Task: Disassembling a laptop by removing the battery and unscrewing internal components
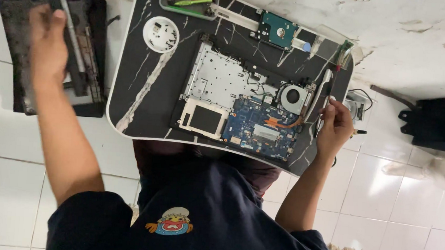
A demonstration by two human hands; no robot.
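An opened laptop base (220,83) lies on a black marble-pattern lap table (146,88), showing a blue circuit board (256,127) and a round fan (293,97). My left hand (48,45) is out to the left over the floor, shut on a long black bar-shaped part (63,14) above a black laptop panel (87,79). My right hand (334,127) rests at the table's right edge, fingers closed on a thin dark tool (328,93) next to the fan.
A white round dish (161,33) with small screws sits at the table's upper left. A grey tray (187,0) holds red and green tools. A hard drive (276,30) lies at the top. A black bag (442,122) sits on the white tile floor at right.
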